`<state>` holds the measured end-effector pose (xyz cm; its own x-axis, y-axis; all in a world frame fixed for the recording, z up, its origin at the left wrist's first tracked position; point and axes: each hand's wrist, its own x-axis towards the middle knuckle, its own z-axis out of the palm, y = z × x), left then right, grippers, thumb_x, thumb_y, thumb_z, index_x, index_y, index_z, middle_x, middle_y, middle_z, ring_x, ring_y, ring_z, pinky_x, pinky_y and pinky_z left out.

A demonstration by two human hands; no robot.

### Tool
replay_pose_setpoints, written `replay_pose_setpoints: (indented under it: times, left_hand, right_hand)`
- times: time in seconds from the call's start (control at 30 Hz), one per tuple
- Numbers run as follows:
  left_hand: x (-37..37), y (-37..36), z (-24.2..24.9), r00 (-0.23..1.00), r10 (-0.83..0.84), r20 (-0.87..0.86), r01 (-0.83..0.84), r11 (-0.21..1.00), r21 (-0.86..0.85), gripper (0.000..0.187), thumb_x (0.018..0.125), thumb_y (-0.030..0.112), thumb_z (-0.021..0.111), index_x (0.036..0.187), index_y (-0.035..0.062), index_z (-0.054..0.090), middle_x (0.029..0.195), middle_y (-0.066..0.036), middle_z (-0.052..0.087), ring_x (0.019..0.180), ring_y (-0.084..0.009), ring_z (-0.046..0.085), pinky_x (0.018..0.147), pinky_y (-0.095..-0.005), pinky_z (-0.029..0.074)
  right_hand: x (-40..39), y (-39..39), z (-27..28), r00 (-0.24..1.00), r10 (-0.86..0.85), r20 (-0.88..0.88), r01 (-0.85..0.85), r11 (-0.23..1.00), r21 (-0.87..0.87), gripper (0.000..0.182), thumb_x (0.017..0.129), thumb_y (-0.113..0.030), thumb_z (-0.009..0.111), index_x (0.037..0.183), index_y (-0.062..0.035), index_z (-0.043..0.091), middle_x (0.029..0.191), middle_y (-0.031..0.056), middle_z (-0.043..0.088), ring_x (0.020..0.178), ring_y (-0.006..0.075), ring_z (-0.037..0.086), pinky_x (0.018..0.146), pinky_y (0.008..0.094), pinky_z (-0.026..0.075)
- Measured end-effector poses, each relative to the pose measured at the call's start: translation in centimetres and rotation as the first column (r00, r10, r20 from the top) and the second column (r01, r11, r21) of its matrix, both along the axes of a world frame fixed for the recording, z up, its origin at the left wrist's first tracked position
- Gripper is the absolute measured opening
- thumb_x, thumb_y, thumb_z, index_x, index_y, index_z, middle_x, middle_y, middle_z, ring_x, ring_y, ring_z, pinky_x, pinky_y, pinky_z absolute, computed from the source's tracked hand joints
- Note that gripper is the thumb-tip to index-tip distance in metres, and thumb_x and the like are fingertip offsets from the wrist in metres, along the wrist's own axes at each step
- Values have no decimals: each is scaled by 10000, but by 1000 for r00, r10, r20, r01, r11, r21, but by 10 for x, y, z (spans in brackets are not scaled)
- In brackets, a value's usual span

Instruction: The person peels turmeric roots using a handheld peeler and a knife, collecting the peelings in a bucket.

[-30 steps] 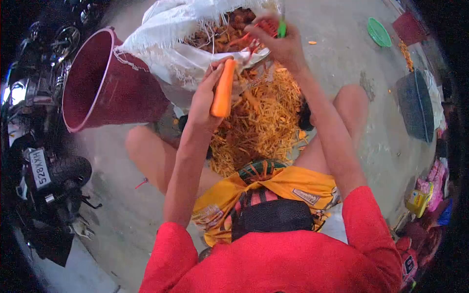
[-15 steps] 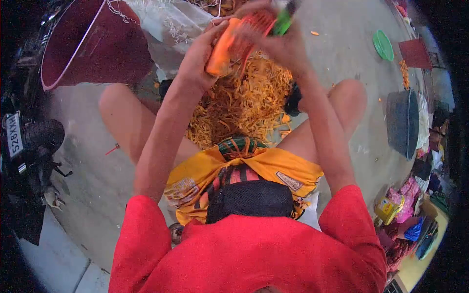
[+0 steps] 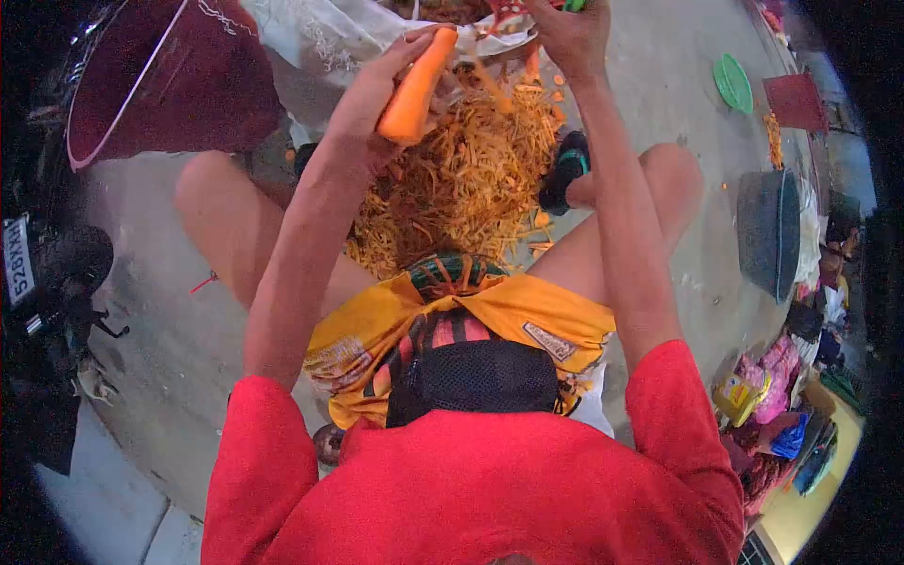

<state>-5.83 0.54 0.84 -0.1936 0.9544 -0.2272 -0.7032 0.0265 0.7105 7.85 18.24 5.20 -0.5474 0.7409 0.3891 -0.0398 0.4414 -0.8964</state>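
My left hand (image 3: 375, 87) is wrapped around a peeled, bright orange carrot (image 3: 416, 89), held tilted with its thicker end toward me. At the top edge, my right hand (image 3: 573, 40) grips a hand tool with a green part (image 3: 573, 5); the frame's edge cuts most of it off. The two hands are apart. Beneath them a large heap of orange carrot peelings (image 3: 480, 184) lies between my legs, and a blurred strip of peel (image 3: 493, 89) shows over it.
A big dark red tub (image 3: 179, 85) stands at upper left, beside a whitish plastic sack (image 3: 315, 56). To the right are a dark basin (image 3: 767, 235), a green basket (image 3: 733, 83) and piled bags (image 3: 777, 377). A motorcycle (image 3: 66, 264) is at the left.
My right hand with the tool has moved up and away from the carrot, where both hands were close together. My left hand still holds the carrot.
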Motion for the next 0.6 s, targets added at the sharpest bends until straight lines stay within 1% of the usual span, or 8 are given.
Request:
replay_pose_setpoints:
  times: [0.1,0.13,0.23,0.27,0.37,0.4,0.5,0.6]
  left_hand:
    - [1,4,12,999,33,36,-33,999,-6,317,1046,254,539,1326,106,556,1025,-75,656,723,-171,671,600,-303,605]
    - [7,6,17,995,74,65,-71,996,-48,311,1044,255,543,1319,112,558,1052,-73,654,740,-162,674,602,-291,604]
    - [5,2,6,990,121,68,-111,984,-143,304,1034,261,563,1303,118,569,1043,-54,661,789,-131,680,603,-270,600]
    - [0,0,-3,997,82,-3,-82,989,-125,308,1032,264,567,1303,119,570,1055,-49,662,796,-127,683,608,-275,602]
    - [-6,4,-2,994,62,-95,-75,988,-138,320,1025,275,580,1298,108,573,1070,-37,662,798,-120,685,611,-280,604]
    - [-5,6,-2,997,72,-40,-75,993,-87,320,1027,271,578,1299,103,572,1057,-32,661,790,-112,678,603,-271,599]
    - [4,11,9,993,98,70,-95,995,-42,329,1036,261,561,1308,75,574,1077,-65,662,844,-132,668,652,-286,592]
    - [-8,2,-18,981,-11,195,8,1000,13,346,1045,249,540,1321,43,569,1127,-101,664,935,-171,668,737,-312,594]
  right_hand:
    - [1,-23,1,958,247,-147,-247,969,19,198,939,-129,734,1077,-19,645,909,70,704,783,154,716,648,296,601]
    - [-9,-25,-11,888,425,-174,-331,856,397,203,943,-121,726,1089,-13,634,879,73,693,771,166,714,663,322,612]
    - [-10,-13,-23,949,268,-164,-175,885,431,189,943,-110,723,1082,-16,637,929,68,689,863,162,703,749,350,605]
    - [1,-1,-18,946,264,-188,-281,957,-71,215,939,-122,730,1113,-34,639,1019,68,681,990,148,675,839,333,584]
    - [3,23,-35,999,-41,-31,47,975,216,254,850,-211,830,1015,-53,719,892,-14,720,851,100,663,814,285,541]
    - [8,-24,0,980,187,-70,-193,978,-84,264,844,-232,839,1007,-59,723,862,-11,718,834,105,662,807,282,539]
    - [-1,-53,-12,949,315,-27,-306,938,165,287,826,-247,854,1007,-67,724,884,-16,723,842,96,655,804,278,534]
    - [4,-32,15,995,56,84,-52,998,-46,264,888,-182,784,1095,-61,675,1006,27,697,974,121,645,852,310,553]
